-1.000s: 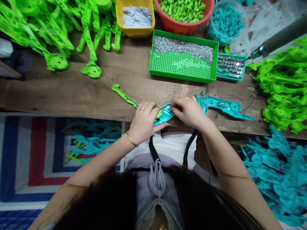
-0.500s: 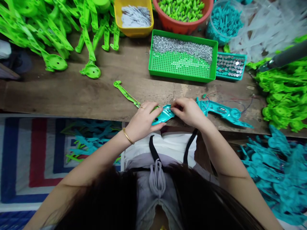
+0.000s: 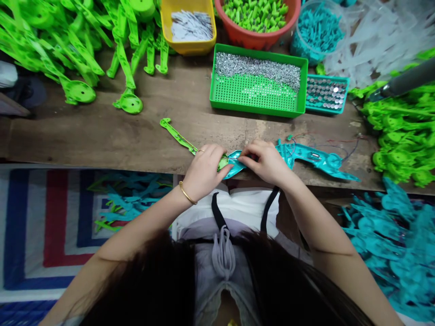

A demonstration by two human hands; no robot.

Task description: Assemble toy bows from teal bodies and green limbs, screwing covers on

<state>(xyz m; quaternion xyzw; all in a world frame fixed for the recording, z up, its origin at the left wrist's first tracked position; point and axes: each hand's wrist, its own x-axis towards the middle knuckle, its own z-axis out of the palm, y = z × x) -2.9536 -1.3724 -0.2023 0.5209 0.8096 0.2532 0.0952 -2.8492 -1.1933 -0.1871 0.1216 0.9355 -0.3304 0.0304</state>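
A long plastic piece lies across the table's front edge, with a green arm [image 3: 178, 136] at its left and a teal body [image 3: 312, 157] at its right. My left hand [image 3: 208, 167] grips the green part near its joint with the teal, thumb below and fingers above. My right hand [image 3: 263, 158] is closed, thumb and forefinger pinched over the teal section; what lies between the fingertips is too small to make out. Thin red and blue wires [image 3: 355, 147] trail on the table beside the teal body.
Behind are a green tray [image 3: 258, 111] of small metal parts, a teal tray [image 3: 344, 102] of discs, a yellow bin [image 3: 197, 47], and a red bowl [image 3: 258, 40]. Green pieces [image 3: 404, 136] pile up right; a dark tool [image 3: 408, 81] juts in there.
My left hand has shifted slightly and its thumb has drawn back to the left, with more of the green joint showing. My right fingertips have moved a little left and down.
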